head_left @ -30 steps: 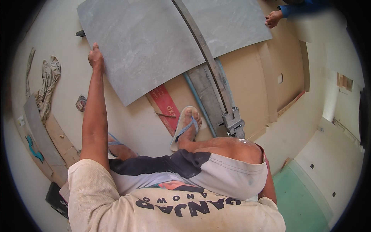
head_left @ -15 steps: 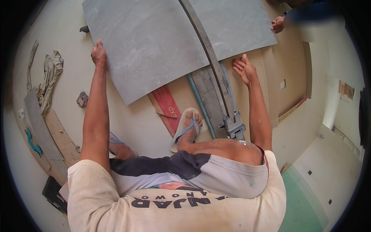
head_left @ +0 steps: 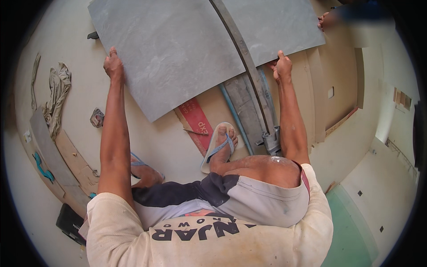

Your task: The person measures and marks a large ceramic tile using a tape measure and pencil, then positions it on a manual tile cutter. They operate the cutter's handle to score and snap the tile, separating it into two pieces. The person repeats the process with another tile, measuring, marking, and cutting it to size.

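Note:
A large grey tile (head_left: 169, 53) lies across a manual tile cutter (head_left: 246, 107), under its long metal rail (head_left: 242, 49). My left hand (head_left: 114, 66) grips the tile's left edge, thumb on top. At the tile's front edge, right of the rail, my right hand (head_left: 283, 66) has its thumb up and its fingers curled beneath the edge, partly hidden. The cutter's blue side bar (head_left: 234, 118) and the metal bracket (head_left: 271, 141) at the rail's near end show by my right knee. Another person's hand (head_left: 323, 20) is at the tile's far right edge.
Red-printed cardboard (head_left: 195, 122) lies beside my sandalled foot (head_left: 222, 142). Left on the floor are a crumpled cloth (head_left: 57, 98), a small bundle (head_left: 97, 117), a grey strip (head_left: 53, 151), a teal tool (head_left: 42, 168) and a black case (head_left: 70, 224). Cardboard (head_left: 338, 84) lies right; green glass-like sheet (head_left: 351, 227) behind.
My right hand has closed onto the tile's front edge from an open, spread pose. The view has shifted slightly; my left hand keeps its grip on the tile.

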{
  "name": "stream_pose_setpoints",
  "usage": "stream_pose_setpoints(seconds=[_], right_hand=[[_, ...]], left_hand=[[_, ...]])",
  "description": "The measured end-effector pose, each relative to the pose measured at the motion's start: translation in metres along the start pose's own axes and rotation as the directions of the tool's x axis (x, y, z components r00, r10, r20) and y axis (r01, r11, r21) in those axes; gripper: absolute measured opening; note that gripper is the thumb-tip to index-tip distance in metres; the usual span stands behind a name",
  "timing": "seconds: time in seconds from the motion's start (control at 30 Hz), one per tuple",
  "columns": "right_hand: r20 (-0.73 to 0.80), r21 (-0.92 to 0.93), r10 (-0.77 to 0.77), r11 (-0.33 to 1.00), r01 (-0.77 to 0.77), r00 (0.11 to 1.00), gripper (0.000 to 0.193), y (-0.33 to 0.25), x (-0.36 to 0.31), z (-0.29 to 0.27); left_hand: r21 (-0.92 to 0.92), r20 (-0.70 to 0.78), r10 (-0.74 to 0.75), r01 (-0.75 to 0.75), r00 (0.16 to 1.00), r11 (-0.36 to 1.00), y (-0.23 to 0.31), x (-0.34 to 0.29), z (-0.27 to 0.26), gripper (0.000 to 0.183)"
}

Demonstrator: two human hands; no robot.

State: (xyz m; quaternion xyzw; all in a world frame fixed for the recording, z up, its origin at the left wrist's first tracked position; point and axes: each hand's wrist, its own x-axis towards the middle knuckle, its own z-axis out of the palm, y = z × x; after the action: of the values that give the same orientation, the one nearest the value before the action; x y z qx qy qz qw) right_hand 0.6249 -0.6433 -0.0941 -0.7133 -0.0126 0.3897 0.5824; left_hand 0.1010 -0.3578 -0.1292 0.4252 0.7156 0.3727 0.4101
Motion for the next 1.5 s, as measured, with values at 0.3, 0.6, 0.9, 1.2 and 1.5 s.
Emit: stream_pose_setpoints(seconds=[0.3,0.6,0.9,1.2,1.5], right_hand=[[-0.037,0.046,-0.015,0.999,0.017,0.999,0.031,-0.004,0.005,-0.004],[-0.031,-0.066,-0.008,0.998,0.006,0.999,0.03,-0.001,0.001,-0.006],[0.003,-0.016,-0.055,0.998,0.055,0.998,0.029,0.0,-0.002,-0.003],[0.001,-0.008,-0.035,0.999,0.035,0.999,0.032,-0.005,-0.01,0.001],[0.013,0.015,-0.032,0.999,0.031,0.999,0.032,-0.003,-0.011,-0.003]], left_hand=[[-0.019,0.024,0.038,-0.037,0.999,0.999,-0.001,-0.009,0.006,0.063],[-0.034,0.041,-0.058,0.059,0.997,0.998,0.015,-0.019,0.007,0.054],[-0.008,0.012,-0.058,0.058,0.998,0.998,0.017,-0.018,0.007,0.056],[0.0,-0.038,-0.007,0.007,0.999,1.0,0.02,-0.02,0.009,0.055],[0.18,-0.093,-0.017,0.034,0.995,0.983,0.024,-0.022,0.009,0.061]])
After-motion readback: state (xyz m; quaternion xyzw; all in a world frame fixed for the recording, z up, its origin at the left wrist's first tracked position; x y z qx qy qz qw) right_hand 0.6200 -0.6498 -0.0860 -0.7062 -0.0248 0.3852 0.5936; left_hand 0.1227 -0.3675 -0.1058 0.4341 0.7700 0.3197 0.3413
